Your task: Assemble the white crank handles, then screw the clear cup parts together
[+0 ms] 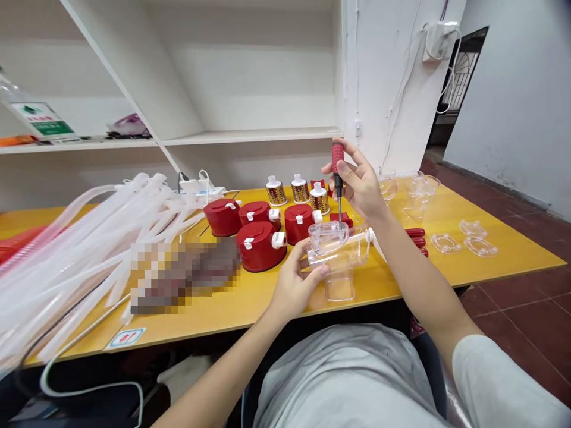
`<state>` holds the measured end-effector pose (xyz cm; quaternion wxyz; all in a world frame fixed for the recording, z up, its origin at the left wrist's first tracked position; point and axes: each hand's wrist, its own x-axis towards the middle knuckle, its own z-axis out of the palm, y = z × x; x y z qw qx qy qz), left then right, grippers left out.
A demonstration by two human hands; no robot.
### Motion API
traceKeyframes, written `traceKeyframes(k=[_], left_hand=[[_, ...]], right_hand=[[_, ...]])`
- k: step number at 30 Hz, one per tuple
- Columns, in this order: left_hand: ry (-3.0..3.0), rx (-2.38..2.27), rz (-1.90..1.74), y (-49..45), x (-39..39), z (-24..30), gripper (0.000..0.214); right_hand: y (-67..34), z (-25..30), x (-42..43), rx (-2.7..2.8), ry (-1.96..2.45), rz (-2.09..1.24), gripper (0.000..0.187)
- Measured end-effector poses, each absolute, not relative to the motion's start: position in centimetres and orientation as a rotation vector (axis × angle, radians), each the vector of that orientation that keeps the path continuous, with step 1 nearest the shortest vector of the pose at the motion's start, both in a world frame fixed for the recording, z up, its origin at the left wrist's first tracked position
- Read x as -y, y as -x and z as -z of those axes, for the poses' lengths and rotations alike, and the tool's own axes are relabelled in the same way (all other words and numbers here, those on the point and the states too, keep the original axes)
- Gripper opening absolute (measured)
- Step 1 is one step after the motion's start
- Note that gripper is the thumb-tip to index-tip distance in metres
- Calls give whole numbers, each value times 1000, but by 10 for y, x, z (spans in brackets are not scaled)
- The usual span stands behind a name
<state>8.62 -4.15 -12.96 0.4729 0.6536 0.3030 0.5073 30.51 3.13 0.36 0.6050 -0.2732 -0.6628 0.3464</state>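
Note:
My left hand point(294, 282) is closed around the left side of a clear plastic housing point(339, 285) with a round opening and a side tube, near the table's front edge. In my right hand point(359, 181) is a screwdriver point(338, 159) with a red and black handle, held upright. Its shaft points down to the rim of the housing's opening; the exact contact of the tip is hard to see. Several red round bases point(261, 246) with white knobs stand just left of the housing. Behind it lies a small red part point(341, 219).
Metal grater drums point(320, 199) stand at the back. Red handles point(416, 233), flat clear frames point(446, 244) and clear housings point(422, 185) lie right. Translucent tubing point(89, 255) and a power strip point(203, 187) fill the left. A white shelf point(250, 135) rises behind the yellow table point(504, 261).

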Motion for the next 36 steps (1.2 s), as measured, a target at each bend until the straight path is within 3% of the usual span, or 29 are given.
traceKeyframes(k=[8, 15, 21, 25, 29, 31, 36], left_hand=[[-1641, -742, -1264, -88, 41, 129, 69], [-1712, -764, -1220, -90, 48, 125, 78], [-1694, -703, -1225, -91, 42, 130, 77], [-1693, -683, -1238, -93, 39, 132, 80], [-1748, -678, -1257, -93, 37, 134, 81], [-1781, -668, -1255, -93, 36, 134, 79], [-1805, -648, -1256, -92, 33, 135, 79]], right_hand=[[-305, -11, -10, 1597, 580, -730, 101], [-298, -15, 8, 1637, 474, -794, 100], [-301, -19, 22, 1680, 507, -632, 100], [-306, -24, 25, 1734, 516, -501, 79], [-302, -25, 15, 1715, 230, -402, 58], [-301, -25, 11, 1687, 159, -431, 57], [-310, -26, 21, 1771, 462, -562, 57]])
